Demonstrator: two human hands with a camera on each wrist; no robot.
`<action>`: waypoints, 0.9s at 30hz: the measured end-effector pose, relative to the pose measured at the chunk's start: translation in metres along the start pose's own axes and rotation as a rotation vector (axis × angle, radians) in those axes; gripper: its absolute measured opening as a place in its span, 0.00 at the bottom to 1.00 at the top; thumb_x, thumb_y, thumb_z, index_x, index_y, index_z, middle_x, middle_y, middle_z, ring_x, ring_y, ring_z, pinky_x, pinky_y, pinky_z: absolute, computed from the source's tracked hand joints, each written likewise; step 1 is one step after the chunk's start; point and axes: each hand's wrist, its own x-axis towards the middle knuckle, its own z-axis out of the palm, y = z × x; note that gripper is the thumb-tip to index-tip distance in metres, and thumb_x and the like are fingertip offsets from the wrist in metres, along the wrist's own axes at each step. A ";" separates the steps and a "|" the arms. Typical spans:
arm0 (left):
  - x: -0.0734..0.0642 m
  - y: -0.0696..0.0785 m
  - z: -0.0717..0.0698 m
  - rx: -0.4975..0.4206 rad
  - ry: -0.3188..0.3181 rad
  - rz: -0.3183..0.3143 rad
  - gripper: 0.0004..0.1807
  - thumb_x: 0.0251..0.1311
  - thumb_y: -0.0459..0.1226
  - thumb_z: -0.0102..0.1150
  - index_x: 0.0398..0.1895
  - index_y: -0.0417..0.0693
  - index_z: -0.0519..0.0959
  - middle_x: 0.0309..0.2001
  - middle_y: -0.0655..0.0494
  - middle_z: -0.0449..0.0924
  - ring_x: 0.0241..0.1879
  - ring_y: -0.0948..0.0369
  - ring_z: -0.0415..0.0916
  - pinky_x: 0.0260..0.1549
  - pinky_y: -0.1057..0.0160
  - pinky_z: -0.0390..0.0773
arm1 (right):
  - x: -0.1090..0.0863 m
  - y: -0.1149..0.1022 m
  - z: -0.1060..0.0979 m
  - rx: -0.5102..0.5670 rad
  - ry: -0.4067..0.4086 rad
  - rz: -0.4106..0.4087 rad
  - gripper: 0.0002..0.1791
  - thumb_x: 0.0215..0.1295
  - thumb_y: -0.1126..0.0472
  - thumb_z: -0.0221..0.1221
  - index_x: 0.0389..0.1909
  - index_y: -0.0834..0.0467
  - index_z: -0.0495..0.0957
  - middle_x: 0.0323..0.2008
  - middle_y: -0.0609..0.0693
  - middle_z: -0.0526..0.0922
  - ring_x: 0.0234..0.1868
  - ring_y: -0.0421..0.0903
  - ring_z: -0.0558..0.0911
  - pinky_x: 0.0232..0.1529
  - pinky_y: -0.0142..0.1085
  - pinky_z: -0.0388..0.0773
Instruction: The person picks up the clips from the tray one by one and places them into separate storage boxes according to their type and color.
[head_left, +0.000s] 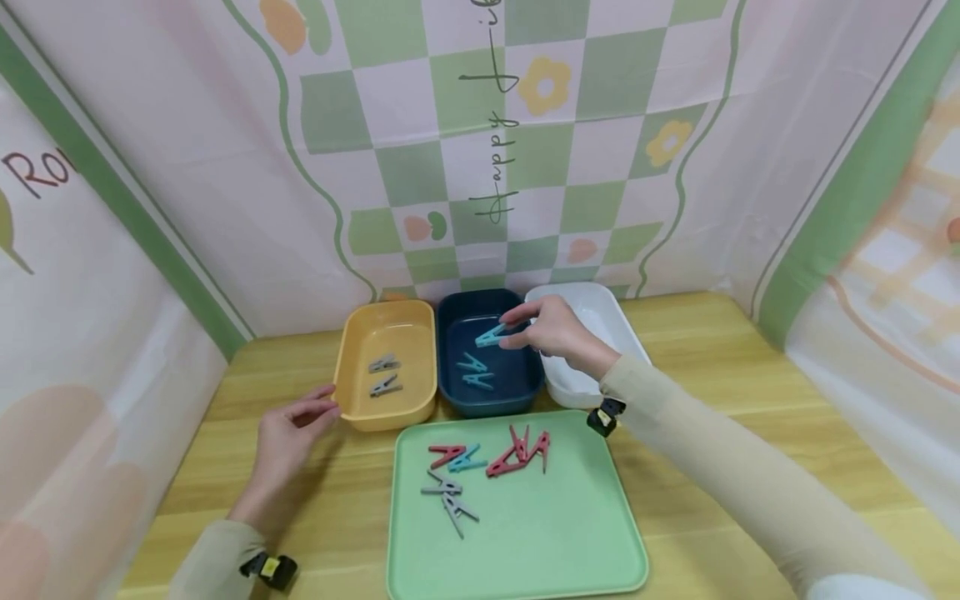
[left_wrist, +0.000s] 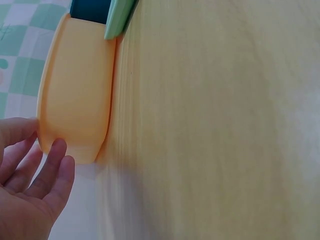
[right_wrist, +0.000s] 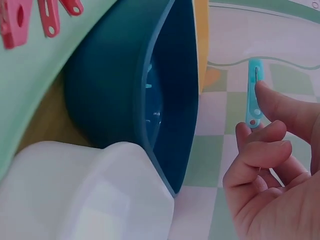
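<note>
My right hand [head_left: 558, 333] pinches a teal clothespin [head_left: 491, 336] between thumb and fingers, above the navy bin [head_left: 489, 408]. Inside that bin lie two more teal clothespins [head_left: 476, 372]. At the left, my left hand [head_left: 291, 429] has its fingertips at the near left rim of the yellow bin [head_left: 386, 421], its fingers loosely bent along the outer wall in the left wrist view. Two grey clothespins [head_left: 386, 385] lie in the yellow bin. Held upright in the right wrist view, the pinched clothespin [right_wrist: 254, 95] shows against the checked backdrop.
A white bin [head_left: 588, 302] stands right of the navy one. In front, a green tray [head_left: 540, 542] carries several red clothespins [head_left: 506, 461], a teal clothespin [head_left: 467, 458] and grey clothespins [head_left: 454, 504]. Patterned cloth [head_left: 405, 175] hangs behind the wooden table [head_left: 705, 358].
</note>
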 end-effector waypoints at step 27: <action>0.000 0.001 -0.001 -0.008 -0.002 0.018 0.08 0.65 0.30 0.73 0.43 0.33 0.89 0.59 0.44 0.85 0.52 0.65 0.85 0.44 0.74 0.83 | 0.059 -0.001 0.029 0.051 0.041 0.088 0.18 0.60 0.65 0.77 0.51 0.61 0.88 0.26 0.50 0.82 0.17 0.42 0.68 0.17 0.31 0.61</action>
